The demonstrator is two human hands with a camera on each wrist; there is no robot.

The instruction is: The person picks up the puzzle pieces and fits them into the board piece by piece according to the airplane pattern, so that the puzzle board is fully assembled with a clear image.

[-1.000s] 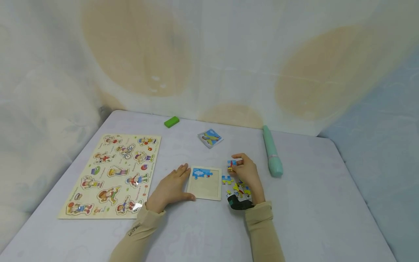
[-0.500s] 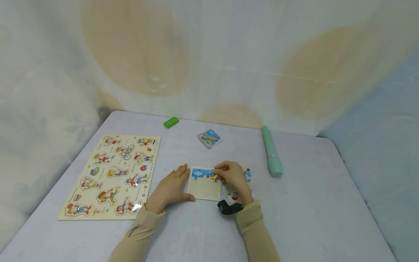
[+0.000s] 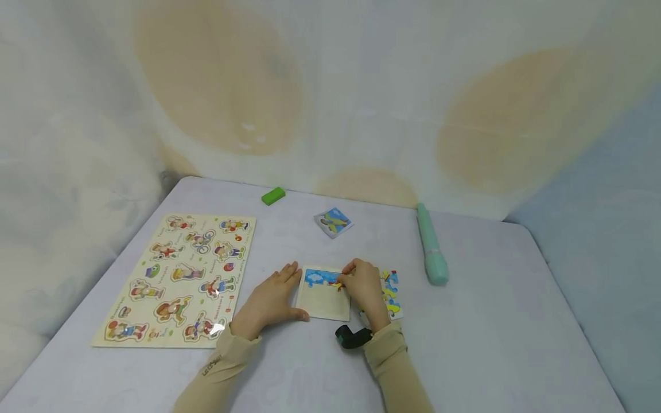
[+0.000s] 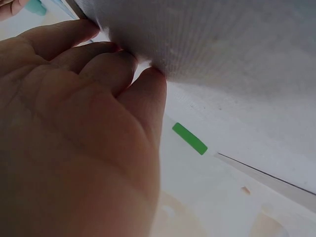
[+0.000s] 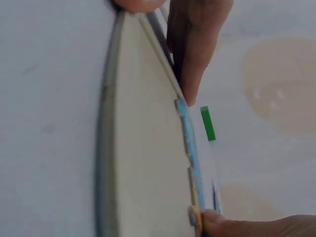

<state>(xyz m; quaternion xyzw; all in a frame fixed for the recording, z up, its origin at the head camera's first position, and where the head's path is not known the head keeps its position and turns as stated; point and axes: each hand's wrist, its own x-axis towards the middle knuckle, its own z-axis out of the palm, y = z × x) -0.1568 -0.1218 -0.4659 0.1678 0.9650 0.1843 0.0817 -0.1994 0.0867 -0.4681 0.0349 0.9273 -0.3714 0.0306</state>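
The left hand (image 3: 268, 301) lies with fingers extended, thumb spread, along the wooden tray (image 3: 322, 305)'s left side, gripping nothing. The right hand (image 3: 365, 289) has come over from the loose pieces (image 3: 392, 293) and pinches a puzzle piece (image 3: 338, 285) at the tray's far right corner, apparently extending the blue strip (image 3: 319, 277), which runs left to right. Fingers hide the piece's long axis, so I can't tell it. Beyond lies the picture card (image 3: 333, 222).
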